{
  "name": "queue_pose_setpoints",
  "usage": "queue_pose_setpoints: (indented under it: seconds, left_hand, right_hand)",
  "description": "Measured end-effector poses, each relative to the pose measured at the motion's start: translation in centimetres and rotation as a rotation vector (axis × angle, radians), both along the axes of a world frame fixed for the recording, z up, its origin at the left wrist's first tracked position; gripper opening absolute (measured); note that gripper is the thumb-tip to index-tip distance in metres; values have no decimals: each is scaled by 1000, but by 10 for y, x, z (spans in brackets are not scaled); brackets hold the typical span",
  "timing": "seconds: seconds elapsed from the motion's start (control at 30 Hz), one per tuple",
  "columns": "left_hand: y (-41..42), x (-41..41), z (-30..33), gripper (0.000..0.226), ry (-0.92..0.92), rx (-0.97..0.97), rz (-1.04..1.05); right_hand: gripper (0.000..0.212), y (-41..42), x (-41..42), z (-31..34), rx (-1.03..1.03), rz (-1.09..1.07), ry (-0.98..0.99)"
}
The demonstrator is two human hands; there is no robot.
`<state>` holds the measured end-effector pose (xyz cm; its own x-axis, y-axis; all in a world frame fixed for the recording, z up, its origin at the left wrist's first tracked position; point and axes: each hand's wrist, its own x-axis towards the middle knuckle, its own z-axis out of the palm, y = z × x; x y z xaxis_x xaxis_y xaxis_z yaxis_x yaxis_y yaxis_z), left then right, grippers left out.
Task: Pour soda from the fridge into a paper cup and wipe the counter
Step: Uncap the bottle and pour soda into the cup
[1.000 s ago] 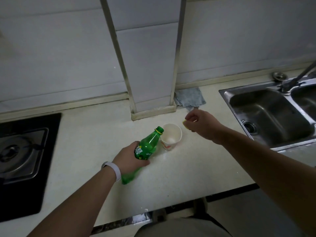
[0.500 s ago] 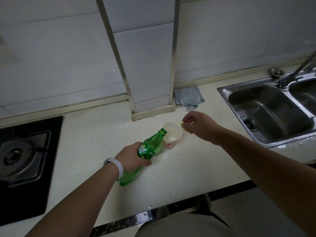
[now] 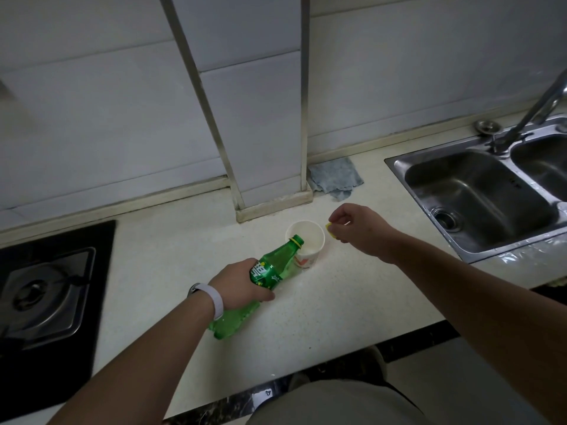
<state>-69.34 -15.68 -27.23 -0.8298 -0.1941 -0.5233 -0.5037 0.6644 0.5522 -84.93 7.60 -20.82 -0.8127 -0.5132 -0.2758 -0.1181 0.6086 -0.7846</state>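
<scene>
My left hand [image 3: 242, 285] grips a green soda bottle [image 3: 270, 273] around its label. The bottle is uncapped and tilted, its mouth resting over the rim of a white paper cup [image 3: 306, 248]. The cup stands upright on the pale counter [image 3: 337, 302], in front of the wall column. Just right of the cup, my right hand [image 3: 357, 230] pinches the small yellow bottle cap [image 3: 329, 229] in curled fingers. A little liquid shows at the cup's bottom.
A grey cloth [image 3: 336, 177] lies crumpled against the wall behind the cup. A steel double sink [image 3: 478, 194] with a tap [image 3: 534, 111] is at the right. A black gas hob [image 3: 49, 299] takes the left. The counter's dark front edge [image 3: 337, 368] runs below.
The bottle has tipped further, and its mouth has moved from beside the cup to over its rim. My right hand stays next to the cup with the cap.
</scene>
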Motion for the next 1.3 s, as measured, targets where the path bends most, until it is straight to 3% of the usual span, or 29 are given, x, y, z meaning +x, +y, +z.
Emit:
queue_pose_setpoints:
  seconds: [1.3]
  left_hand:
    - [-1,4,32,50,41,-72,-14]
  right_hand:
    - [17,8,7,-9,-46,-53,-60]
